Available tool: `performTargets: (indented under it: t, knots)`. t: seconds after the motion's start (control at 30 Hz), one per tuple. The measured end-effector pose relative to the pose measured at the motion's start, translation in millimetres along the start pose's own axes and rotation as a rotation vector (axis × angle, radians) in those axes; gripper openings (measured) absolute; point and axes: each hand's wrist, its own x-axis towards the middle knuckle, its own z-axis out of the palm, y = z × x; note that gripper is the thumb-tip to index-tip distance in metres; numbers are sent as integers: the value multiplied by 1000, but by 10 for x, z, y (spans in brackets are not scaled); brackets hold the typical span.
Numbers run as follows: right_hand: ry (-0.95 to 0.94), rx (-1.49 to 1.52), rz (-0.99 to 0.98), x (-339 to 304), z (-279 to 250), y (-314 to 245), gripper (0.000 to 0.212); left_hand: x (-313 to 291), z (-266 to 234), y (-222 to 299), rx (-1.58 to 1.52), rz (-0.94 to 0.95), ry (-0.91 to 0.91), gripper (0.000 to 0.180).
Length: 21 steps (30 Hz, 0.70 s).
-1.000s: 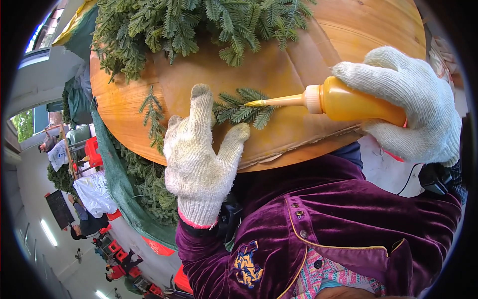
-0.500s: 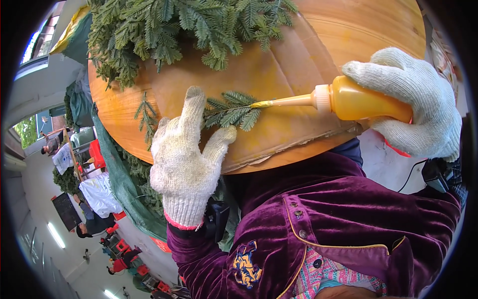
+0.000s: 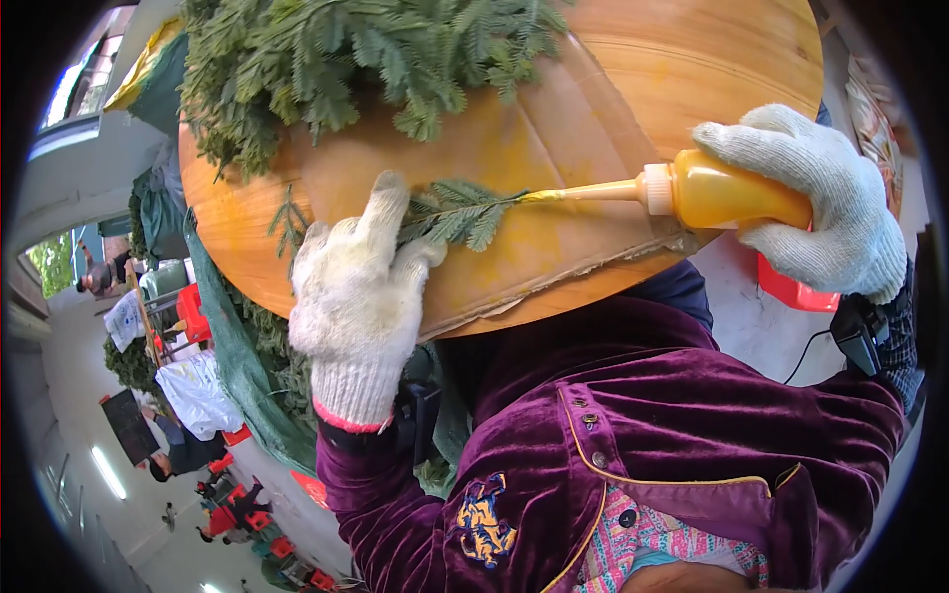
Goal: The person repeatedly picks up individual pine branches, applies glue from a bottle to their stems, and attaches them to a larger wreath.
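The left hand (image 3: 358, 296) lies flat and open, pinning the small green sprig (image 3: 457, 211) onto the cardboard (image 3: 554, 148). The right hand (image 3: 806, 198) squeezes the yellow glue bottle (image 3: 727, 193); its tip has slid closer to the stem.

green fern sprig (image 3: 457, 210) lies flat on cardboard; yellow squeeze bottle (image 3: 727, 193) tilted, nozzle seemingly touching its stem.
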Motion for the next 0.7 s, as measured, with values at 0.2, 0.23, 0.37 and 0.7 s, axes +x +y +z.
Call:
performTargets:
  t: [0.2, 0.23, 0.37, 0.7]
  knots:
    - [221, 454, 246, -83, 37, -17, 84, -102, 126, -21, 196, 54, 276, 36]
    - [296, 460, 269, -69, 62, -18, 90, -122, 127, -33, 189, 56, 305, 36]
    - [306, 592, 389, 54, 175, 39, 112, -358, 59, -97, 22, 35, 428, 42]
    - [332, 1051, 425, 262, 580, 338, 119, -1757, -244, -974, -156, -826, 382, 38]
